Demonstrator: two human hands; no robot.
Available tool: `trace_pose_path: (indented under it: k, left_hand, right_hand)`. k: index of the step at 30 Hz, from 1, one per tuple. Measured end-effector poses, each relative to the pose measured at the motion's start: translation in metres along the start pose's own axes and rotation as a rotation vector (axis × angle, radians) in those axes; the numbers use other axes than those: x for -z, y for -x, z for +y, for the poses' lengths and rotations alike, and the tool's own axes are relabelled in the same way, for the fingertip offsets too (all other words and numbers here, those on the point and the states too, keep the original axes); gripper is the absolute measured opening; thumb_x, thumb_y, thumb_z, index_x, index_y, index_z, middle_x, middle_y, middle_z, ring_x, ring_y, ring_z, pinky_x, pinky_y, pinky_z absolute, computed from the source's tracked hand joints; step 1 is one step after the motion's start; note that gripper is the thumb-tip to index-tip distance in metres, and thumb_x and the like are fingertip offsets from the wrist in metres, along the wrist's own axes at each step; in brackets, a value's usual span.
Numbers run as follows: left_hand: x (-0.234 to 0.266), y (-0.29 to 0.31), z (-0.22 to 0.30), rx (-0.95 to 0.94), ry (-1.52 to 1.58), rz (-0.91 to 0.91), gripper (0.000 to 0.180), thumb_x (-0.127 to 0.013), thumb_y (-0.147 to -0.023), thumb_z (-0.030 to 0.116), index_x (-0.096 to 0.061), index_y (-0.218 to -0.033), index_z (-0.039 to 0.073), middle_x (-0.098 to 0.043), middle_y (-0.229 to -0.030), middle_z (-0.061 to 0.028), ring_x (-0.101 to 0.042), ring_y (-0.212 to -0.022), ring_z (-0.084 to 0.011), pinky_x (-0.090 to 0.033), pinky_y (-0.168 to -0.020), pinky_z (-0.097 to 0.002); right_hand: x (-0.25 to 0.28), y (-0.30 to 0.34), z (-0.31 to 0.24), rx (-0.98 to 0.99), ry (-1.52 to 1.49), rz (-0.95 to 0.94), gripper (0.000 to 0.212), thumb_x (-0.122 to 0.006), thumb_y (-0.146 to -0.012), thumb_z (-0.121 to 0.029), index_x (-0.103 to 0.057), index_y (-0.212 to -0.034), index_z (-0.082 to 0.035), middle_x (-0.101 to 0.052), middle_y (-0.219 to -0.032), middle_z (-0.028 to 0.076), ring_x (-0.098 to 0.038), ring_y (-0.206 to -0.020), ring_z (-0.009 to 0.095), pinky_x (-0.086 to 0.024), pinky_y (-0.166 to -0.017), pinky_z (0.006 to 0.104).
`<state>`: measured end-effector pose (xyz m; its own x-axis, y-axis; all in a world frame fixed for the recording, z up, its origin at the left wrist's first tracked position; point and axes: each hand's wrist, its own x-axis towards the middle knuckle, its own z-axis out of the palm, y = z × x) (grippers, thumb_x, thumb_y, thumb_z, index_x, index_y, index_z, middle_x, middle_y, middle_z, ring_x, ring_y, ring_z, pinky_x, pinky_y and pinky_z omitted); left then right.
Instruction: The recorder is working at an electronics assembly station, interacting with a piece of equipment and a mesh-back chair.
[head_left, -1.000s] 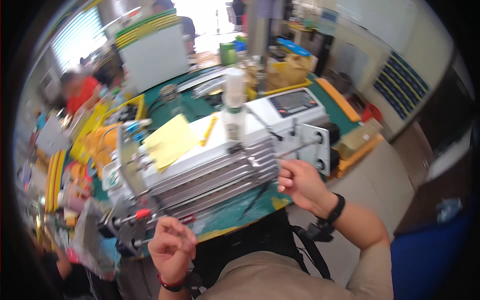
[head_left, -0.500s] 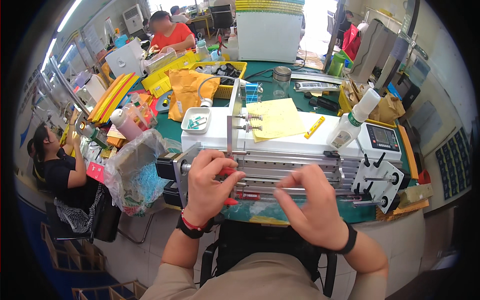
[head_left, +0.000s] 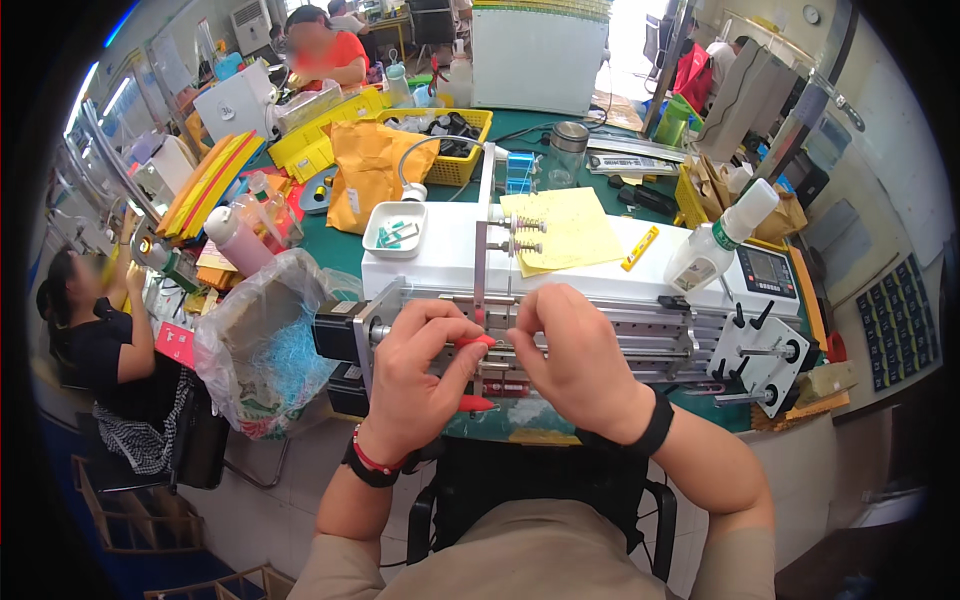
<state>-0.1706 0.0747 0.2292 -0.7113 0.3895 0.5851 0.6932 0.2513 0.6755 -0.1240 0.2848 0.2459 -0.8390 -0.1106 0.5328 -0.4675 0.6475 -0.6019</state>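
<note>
My left hand [head_left: 412,378] is closed in front of a winding machine's metal rails [head_left: 640,340]. Between its thumb and fingertips is a red piece [head_left: 480,341]; a second red pointed end [head_left: 477,404] sticks out below the thumb. Whether both belong to one tool I cannot tell. My right hand [head_left: 580,358] is beside it, fingers bent together in a pinch near the red piece; anything between them is too small or hidden. An upright metal bar [head_left: 483,255] with two spring-loaded posts [head_left: 524,236] rises just behind the hands.
Behind the rails a white housing carries a tray [head_left: 395,230] of small parts, yellow paper [head_left: 565,232], a white bottle [head_left: 715,245] and a control panel [head_left: 767,272]. A lined bin [head_left: 235,340] of blue strands stands left. Co-workers sit left and at the back.
My right hand has moved left and slightly away from me, close to my left hand, its fingers now drawn together. The left hand keeps its hold on the red piece. The view has shifted slightly.
</note>
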Motion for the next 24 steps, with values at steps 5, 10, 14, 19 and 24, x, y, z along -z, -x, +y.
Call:
trace_pose_path:
  k: [5, 10, 14, 19, 24]
  left_hand:
    - [-0.016, -0.011, -0.001, -0.188, -0.060, -0.045, 0.023, -0.087, -0.080, -0.002, -0.075, -0.099, 0.002, -0.068, -0.100, -0.0116, -0.068, -0.094, -0.0306, -0.056, -0.079, -0.0398]
    - [-0.024, -0.013, -0.010, -0.327, -0.249, -0.024, 0.032, -0.095, -0.073, 0.007, -0.073, -0.096, 0.003, -0.065, -0.095, -0.0086, -0.063, -0.085, -0.0300, -0.053, -0.071, -0.0419]
    - [-0.025, -0.013, -0.013, -0.397, -0.315, -0.011, 0.033, -0.095, -0.074, 0.010, -0.072, -0.097, 0.003, -0.061, -0.092, -0.0077, -0.062, -0.081, -0.0288, -0.052, -0.067, -0.0405]
    - [-0.029, -0.008, -0.017, -0.458, -0.351, 0.042, 0.032, -0.095, -0.075, 0.010, -0.073, -0.098, 0.003, -0.061, -0.091, -0.0075, -0.062, -0.079, -0.0280, -0.052, -0.065, -0.0398]
    - [-0.034, 0.000, -0.009, -0.340, -0.283, 0.135, 0.032, -0.093, -0.071, 0.004, -0.080, -0.100, 0.007, -0.065, -0.096, -0.0044, -0.061, -0.088, -0.0275, -0.050, -0.075, -0.0400]
  right_hand:
    - [0.012, 0.026, -0.007, 0.270, 0.179, -0.149, 0.020, -0.077, -0.085, 0.002, -0.059, -0.090, -0.005, -0.057, -0.075, 0.009, -0.060, -0.078, 0.030, -0.053, -0.073, 0.0424]
    - [0.044, 0.001, 0.001, 0.097, 0.170, -0.158, 0.016, -0.085, -0.089, -0.011, -0.075, -0.099, -0.004, -0.067, -0.083, 0.009, -0.062, -0.086, 0.032, -0.052, -0.079, 0.0443]
    - [0.049, -0.016, 0.025, -0.033, 0.099, -0.393, 0.022, -0.071, -0.103, -0.014, -0.079, -0.122, -0.006, -0.070, -0.099, 0.016, -0.062, -0.096, 0.034, -0.052, -0.091, 0.0437]
    - [0.039, -0.040, 0.039, -0.149, -0.086, -0.654, 0.023, -0.070, -0.102, -0.017, -0.077, -0.121, -0.005, -0.069, -0.096, 0.016, -0.063, -0.098, 0.037, -0.053, -0.091, 0.0457]
    - [0.037, -0.025, 0.025, 0.134, 0.058, -0.481, 0.016, -0.073, -0.098, -0.017, -0.074, -0.102, -0.002, -0.067, -0.092, 0.015, -0.064, -0.092, 0.037, -0.054, -0.084, 0.0465]
